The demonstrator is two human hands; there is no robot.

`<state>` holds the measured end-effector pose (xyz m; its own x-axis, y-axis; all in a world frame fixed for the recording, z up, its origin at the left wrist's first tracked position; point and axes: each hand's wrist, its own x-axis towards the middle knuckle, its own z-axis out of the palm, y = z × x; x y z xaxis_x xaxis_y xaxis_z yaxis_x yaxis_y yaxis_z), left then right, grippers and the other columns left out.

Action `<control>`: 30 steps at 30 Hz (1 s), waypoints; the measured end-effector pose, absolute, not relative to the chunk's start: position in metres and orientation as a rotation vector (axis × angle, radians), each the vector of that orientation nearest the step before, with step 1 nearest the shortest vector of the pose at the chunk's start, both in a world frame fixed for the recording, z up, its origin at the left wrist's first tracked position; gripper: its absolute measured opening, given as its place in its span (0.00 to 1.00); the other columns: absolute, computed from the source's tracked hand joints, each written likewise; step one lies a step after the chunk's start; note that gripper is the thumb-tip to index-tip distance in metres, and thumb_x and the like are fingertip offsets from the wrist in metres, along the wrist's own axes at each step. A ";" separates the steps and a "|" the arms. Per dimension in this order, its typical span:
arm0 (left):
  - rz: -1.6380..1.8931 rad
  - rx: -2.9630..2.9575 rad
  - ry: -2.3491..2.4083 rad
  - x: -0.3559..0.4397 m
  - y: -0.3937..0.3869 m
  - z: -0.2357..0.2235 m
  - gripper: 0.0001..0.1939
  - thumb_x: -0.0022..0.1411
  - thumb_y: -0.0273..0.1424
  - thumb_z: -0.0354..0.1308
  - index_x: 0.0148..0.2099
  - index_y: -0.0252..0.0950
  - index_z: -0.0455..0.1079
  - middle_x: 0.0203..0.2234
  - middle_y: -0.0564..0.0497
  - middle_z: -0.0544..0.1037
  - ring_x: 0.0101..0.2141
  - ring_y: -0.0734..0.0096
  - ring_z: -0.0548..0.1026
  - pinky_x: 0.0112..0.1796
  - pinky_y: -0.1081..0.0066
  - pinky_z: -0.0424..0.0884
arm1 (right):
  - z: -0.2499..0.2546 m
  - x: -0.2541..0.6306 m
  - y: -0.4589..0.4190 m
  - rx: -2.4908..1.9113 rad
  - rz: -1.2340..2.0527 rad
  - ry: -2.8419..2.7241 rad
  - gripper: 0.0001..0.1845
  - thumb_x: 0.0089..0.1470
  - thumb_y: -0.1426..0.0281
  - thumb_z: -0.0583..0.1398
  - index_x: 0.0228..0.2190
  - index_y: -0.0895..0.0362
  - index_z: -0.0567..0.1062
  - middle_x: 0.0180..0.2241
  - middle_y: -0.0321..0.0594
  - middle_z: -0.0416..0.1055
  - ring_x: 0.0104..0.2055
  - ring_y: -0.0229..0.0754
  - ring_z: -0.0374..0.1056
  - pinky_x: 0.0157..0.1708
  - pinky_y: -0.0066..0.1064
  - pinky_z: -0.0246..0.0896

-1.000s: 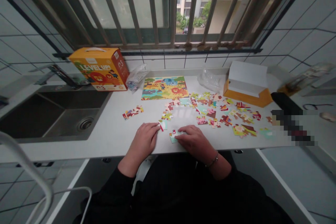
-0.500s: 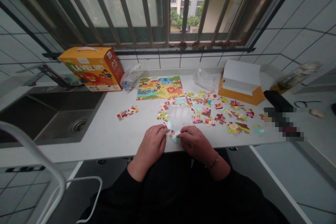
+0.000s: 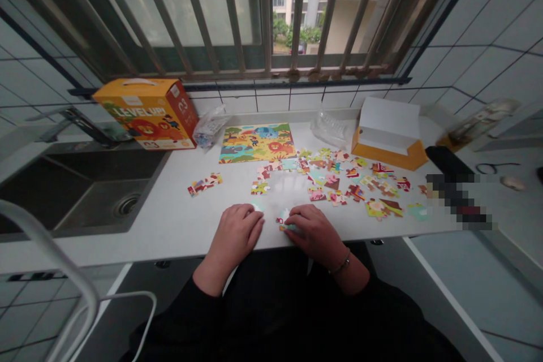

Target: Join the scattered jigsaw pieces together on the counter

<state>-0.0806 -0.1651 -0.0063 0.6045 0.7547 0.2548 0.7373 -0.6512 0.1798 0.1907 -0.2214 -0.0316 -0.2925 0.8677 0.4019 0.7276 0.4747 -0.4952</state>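
My right hand pinches a small pale teal jigsaw piece against the white countertop, with a second small piece touching it. My left hand lies flat just left of them, its fingertips over the edge of a pale teal piece. Several loose jigsaw pieces are spread beyond my hands, some joined in small clusters. A joined strip of pieces lies farther left. A finished jungle-animal jigsaw lies flat near the wall.
An orange "LEVEL UP!" puzzle box stands at the back left, beside a clear plastic bag. An open orange-and-white box stands at the back right. A steel sink lies left. Barred window above; a pixelated patch covers the counter's right.
The view has shifted slightly. My left hand has slid left, and the pale teal piece now sits under its fingertips. My right fingers have closed in over the small pieces.
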 end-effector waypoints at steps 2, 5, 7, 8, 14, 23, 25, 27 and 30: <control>0.438 2.752 1.449 -0.088 -0.160 -0.004 0.14 0.79 0.38 0.56 0.52 0.39 0.81 0.46 0.41 0.82 0.47 0.48 0.79 0.50 0.49 0.76 | -0.032 0.191 -0.221 -1.297 0.302 -2.061 0.06 0.66 0.69 0.70 0.44 0.51 0.80 0.50 0.45 0.80 0.53 0.52 0.75 0.54 0.48 0.71; 0.466 2.684 1.660 -0.092 -0.146 -0.004 0.16 0.79 0.36 0.54 0.58 0.36 0.79 0.54 0.37 0.81 0.53 0.44 0.78 0.53 0.46 0.76 | -0.035 0.191 -0.221 -1.320 0.300 -1.988 0.11 0.65 0.70 0.70 0.49 0.51 0.80 0.54 0.48 0.79 0.56 0.54 0.75 0.57 0.50 0.73; 0.489 2.689 1.652 -0.089 -0.132 -0.007 0.18 0.78 0.31 0.53 0.64 0.35 0.75 0.64 0.35 0.77 0.62 0.42 0.75 0.61 0.42 0.72 | -0.037 0.190 -0.221 -1.347 0.297 -1.955 0.16 0.64 0.70 0.70 0.52 0.52 0.79 0.55 0.50 0.78 0.58 0.55 0.74 0.58 0.52 0.73; 0.480 2.712 1.613 -0.085 -0.126 -0.008 0.20 0.77 0.28 0.52 0.67 0.35 0.74 0.69 0.36 0.75 0.66 0.41 0.72 0.66 0.40 0.68 | -0.038 0.190 -0.221 -1.354 0.298 -1.952 0.17 0.64 0.70 0.70 0.53 0.52 0.79 0.55 0.50 0.79 0.58 0.56 0.74 0.59 0.53 0.73; 0.367 2.773 1.386 -0.064 -0.112 -0.013 0.27 0.72 0.20 0.52 0.67 0.42 0.75 0.65 0.40 0.78 0.65 0.44 0.72 0.67 0.37 0.66 | -0.037 0.190 -0.219 -1.362 0.285 -1.995 0.18 0.65 0.69 0.70 0.55 0.53 0.78 0.58 0.50 0.80 0.60 0.56 0.75 0.63 0.55 0.71; 0.543 2.714 1.184 -0.070 -0.153 -0.011 0.20 0.79 0.28 0.52 0.68 0.40 0.74 0.56 0.39 0.81 0.54 0.51 0.78 0.55 0.49 0.77 | -0.036 0.192 -0.219 -1.400 0.298 -2.013 0.16 0.64 0.68 0.73 0.52 0.52 0.80 0.51 0.47 0.79 0.53 0.54 0.74 0.55 0.49 0.75; 0.618 2.720 1.149 -0.071 -0.153 -0.011 0.20 0.79 0.28 0.53 0.68 0.40 0.73 0.63 0.38 0.78 0.61 0.49 0.76 0.60 0.46 0.75 | -0.037 0.192 -0.220 -1.409 0.298 -2.028 0.16 0.64 0.69 0.73 0.52 0.52 0.80 0.51 0.47 0.79 0.53 0.54 0.74 0.55 0.48 0.75; 0.604 2.756 1.096 -0.071 -0.153 -0.013 0.19 0.79 0.28 0.55 0.67 0.40 0.74 0.65 0.39 0.77 0.64 0.48 0.75 0.64 0.43 0.72 | -0.037 0.191 -0.220 -1.416 0.290 -2.047 0.16 0.65 0.69 0.72 0.53 0.52 0.80 0.51 0.48 0.78 0.53 0.54 0.74 0.54 0.49 0.75; 0.531 2.783 1.008 -0.068 -0.156 -0.016 0.18 0.79 0.27 0.56 0.65 0.41 0.76 0.64 0.41 0.80 0.62 0.49 0.77 0.63 0.43 0.73 | -0.036 0.190 -0.218 -1.439 0.276 -2.062 0.17 0.65 0.69 0.72 0.54 0.52 0.80 0.52 0.49 0.77 0.53 0.54 0.74 0.55 0.49 0.75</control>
